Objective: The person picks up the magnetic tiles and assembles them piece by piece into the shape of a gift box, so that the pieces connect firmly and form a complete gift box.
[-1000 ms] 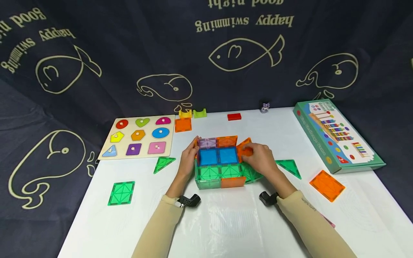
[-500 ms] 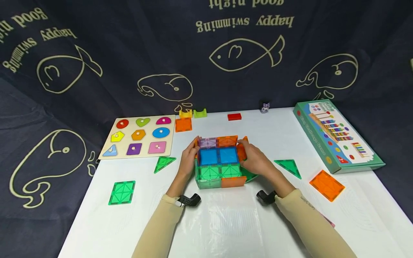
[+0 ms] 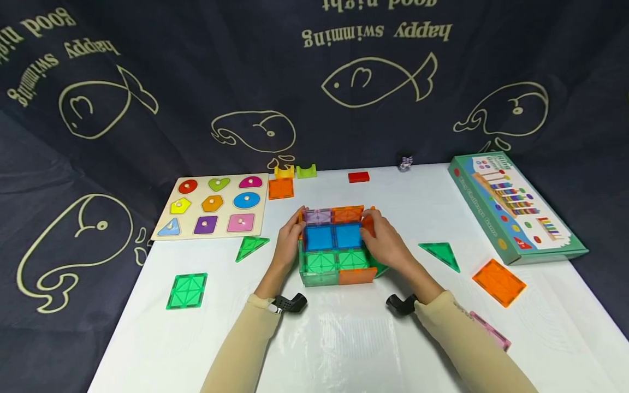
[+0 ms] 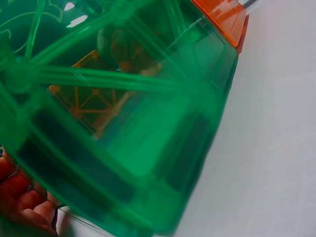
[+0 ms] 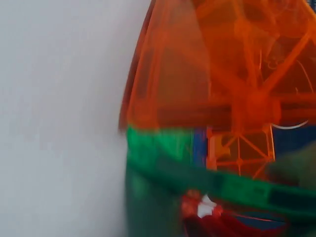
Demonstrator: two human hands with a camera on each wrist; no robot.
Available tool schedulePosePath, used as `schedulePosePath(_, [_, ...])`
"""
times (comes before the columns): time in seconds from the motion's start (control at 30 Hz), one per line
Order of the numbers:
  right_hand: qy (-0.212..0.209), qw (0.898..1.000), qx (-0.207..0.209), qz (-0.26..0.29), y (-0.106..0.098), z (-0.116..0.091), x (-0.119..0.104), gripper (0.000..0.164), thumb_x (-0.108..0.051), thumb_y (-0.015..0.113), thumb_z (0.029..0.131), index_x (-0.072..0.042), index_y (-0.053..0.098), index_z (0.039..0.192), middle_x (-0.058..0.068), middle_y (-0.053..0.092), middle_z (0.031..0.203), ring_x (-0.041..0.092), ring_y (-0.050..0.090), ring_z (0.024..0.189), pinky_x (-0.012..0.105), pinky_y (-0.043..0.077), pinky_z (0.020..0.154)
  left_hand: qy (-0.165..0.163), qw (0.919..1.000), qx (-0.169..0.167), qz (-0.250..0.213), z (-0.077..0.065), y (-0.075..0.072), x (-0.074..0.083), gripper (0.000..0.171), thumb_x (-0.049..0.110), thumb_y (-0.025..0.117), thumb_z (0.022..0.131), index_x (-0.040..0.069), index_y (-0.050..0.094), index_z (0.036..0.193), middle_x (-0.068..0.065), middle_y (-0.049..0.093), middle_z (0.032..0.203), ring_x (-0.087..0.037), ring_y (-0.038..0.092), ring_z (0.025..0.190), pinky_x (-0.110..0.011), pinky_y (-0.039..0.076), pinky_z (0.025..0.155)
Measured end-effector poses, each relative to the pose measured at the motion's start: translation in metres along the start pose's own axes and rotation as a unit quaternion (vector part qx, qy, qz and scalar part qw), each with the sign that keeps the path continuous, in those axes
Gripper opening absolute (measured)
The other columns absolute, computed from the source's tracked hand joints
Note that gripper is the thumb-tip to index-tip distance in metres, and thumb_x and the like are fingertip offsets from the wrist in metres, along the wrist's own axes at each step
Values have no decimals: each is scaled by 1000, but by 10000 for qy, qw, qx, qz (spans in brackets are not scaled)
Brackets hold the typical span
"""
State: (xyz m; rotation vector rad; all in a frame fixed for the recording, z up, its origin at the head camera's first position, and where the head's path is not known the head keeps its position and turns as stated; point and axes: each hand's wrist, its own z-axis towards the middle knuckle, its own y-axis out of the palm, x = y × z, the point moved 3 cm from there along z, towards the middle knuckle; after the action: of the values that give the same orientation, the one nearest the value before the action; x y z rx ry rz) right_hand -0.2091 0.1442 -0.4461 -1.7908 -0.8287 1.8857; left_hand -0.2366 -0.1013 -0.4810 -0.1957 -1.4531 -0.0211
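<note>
Puzzle board [image 3: 223, 216] lies toward the far left of the white table [image 3: 354, 360], outside the work. The left hand [image 3: 285, 243] is at the left wall of the tile box [image 3: 319, 279]; its fingers lie along that wall, but from my remote post I cannot tell whether they pinch it or merely brace it. The tile box stands mid-table, with front and back walls up. At its right side, the right hand [image 3: 385, 243] grips an orange side tile [image 3: 368, 225] between thumb and fingers. I judge the step in hand to be seating this tile as the right wall. I recommend light, steady bracing from the left, the tile upright, its lower edge square to the base and its rear edge brought to the back corner. I would press gently downward, since a hard sideways push could fold the neighbouring panels. The seam itself is hidden from me by the right hand. A green piece [image 3: 379, 267], partly covered by that hand, could tilt the tile if caught beneath. Further right, a green triangle [image 3: 442, 254] lies apart from the join.
</note>
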Motion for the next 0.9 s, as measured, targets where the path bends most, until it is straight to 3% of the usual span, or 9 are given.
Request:
schedulePosePath(0.1, [120,9965,212,794,2,1,-1,53,-28,40,103,-13,21,150,22,38,144,37,42,125,59,33,102,54,9999,95,-27,3,0,-8,45,21,39,104,13,38,148,-1,43,147,-18,31,138,-39,24,112])
schedulePosePath(0.2, [355,9874,176,1529,6,3,-2,59,-37,33,104,-18,8,154,18,24,154,34,26,138,57,21,109,97,9997,202,-14,3,1,-11,46,23,39,103,15,40,148,3,44,145,-16,33,137,-38,25,112])
schedulePosePath(0.33, [563,9750,16,2150,9,4,0,61,-43,29,104,-19,6,156,10,14,158,27,12,143,51,10,114,136,9995,281,-3,2,3,-10,47,25,39,101,13,41,147,3,46,144,-16,34,136,-40,26,111])
schedulePosePath(0.57, [604,9689,-120,2396,9,3,5,57,-37,30,105,-15,14,155,5,16,158,23,7,144,47,7,115,105,9996,279,22,1,4,-10,47,25,39,101,14,43,146,1,44,146,-19,35,136,-42,27,111])
schedulePosePath(0.7, [603,9696,-106,2370,8,3,6,56,-37,32,105,-14,21,154,6,22,156,24,12,144,48,10,114,-16,9998,193,-28,1,3,-7,44,21,39,102,10,44,145,-8,43,146,-25,37,134,-43,26,111])
schedulePosePath(0.9, [585,9745,-380,2130,5,7,16,60,-45,35,103,-17,22,154,8,24,156,27,16,143,54,14,112,-200,9989,349,256,-9,4,22,39,14,40,101,-2,48,136,-20,50,135,-34,45,119,-48,33,106])
